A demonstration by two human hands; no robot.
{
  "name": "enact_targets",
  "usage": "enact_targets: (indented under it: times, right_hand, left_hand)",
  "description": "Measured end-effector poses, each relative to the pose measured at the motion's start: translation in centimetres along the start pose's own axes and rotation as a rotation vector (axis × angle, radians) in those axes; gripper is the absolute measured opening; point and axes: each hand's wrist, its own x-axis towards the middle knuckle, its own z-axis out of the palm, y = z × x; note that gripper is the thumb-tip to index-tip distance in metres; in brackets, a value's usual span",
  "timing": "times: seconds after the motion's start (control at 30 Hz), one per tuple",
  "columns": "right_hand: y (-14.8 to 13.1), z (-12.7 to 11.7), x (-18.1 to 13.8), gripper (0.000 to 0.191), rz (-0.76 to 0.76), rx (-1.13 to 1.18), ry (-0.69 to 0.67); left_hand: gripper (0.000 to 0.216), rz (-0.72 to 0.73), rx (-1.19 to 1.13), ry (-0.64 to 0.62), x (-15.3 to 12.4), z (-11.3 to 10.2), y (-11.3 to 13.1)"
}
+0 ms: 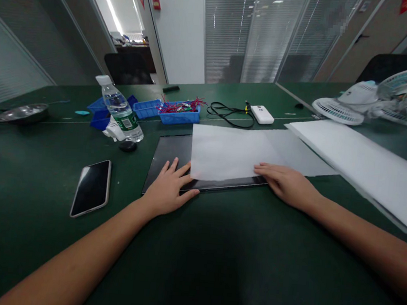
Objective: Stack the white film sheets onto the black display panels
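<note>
A flat dark panel with a thin rim (169, 154) lies on the green table (193, 262). A white sheet (225, 152) covers most of it and runs past its right side, where it looks greyer. My left hand (167, 190) rests palm down on the panel's lower left corner, fingers spread, two of them reaching the sheet's left edge. At the sheet's lower right edge lies my right hand (290, 187), its fingers stretched out close together on the paper. The thumb side is partly hidden near the panel's front rim.
A white stack of sheets or foam (363, 168) lies to the right, with fan parts (359, 103) behind. Beyond the panel are a blue basket (179, 117), black cable (230, 114) and white device (262, 114). At left are a water bottle (121, 111) and phone (92, 187).
</note>
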Motion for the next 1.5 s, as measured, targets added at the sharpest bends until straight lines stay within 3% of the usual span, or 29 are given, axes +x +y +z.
enact_targets:
  times: [0.17, 0.33, 0.4, 0.5, 0.57, 0.7, 0.8, 0.9, 1.03, 1.17, 1.4, 1.5]
  right_hand:
    - [-1.5, -0.1, 0.6, 0.042, -0.041, 0.077, -0.031]
    - [-2.1, -0.5, 0.7, 0.051, -0.049, 0.156, -0.050]
    - [-1.3, -1.0, 0.5, 0.051, 0.016, 0.097, -0.002]
    - [1.2, -1.6, 0.2, 0.052, 0.208, -0.048, 0.058]
    - [3.0, -1.8, -0.1, 0.058, 0.347, -0.103, 0.053]
    - [5.2, -1.5, -0.8, 0.063, 0.514, -0.051, 0.037]
    - [5.1, -1.1, -0.8, 0.063, 0.442, 0.023, 0.014]
    - [4.5, -0.8, -0.6, 0.063, 0.326, 0.059, -0.038]
    - [4.2, -0.8, -0.4, 0.061, 0.294, 0.047, -0.061]
    - [4.7, -0.9, -0.5, 0.062, 0.346, 0.005, -0.005]
    - [5.1, -1.1, -0.6, 0.055, 0.486, -0.006, 0.009]
    - [4.9, -1.2, -0.4, 0.057, 0.579, -0.068, 0.028]
  left_hand:
    - [0.063, 0.029, -0.063, 0.058, 0.5, 0.0, -0.2]
    - [0.042, -0.260, -0.173, 0.420, 0.6, 0.1, -0.7]
    - [0.029, -0.351, -0.154, 0.559, 0.3, 0.0, -0.8]
    - [0.024, -0.243, -0.072, 0.639, -0.1, -0.1, -0.5]
    - [0.033, -0.104, -0.018, 0.588, -0.2, 0.1, 0.0]
    - [0.051, 0.036, 0.097, 0.328, 0.1, 0.7, 1.1]
    - [0.050, -0.010, 0.164, 0.168, 0.2, 0.3, 1.7]
    - [0.048, -0.137, 0.243, 0.091, 0.1, -0.9, 2.2]
    - [0.050, -0.327, 0.338, 0.047, 0.0, -2.3, 2.6]
    - [0.049, -0.404, 0.364, 0.016, 0.0, -2.6, 2.3]
    - [0.061, -0.486, 0.324, 0.086, 0.0, -1.6, 0.7]
    - [0.070, -0.511, 0.266, 0.055, 0.1, -0.7, -0.1]
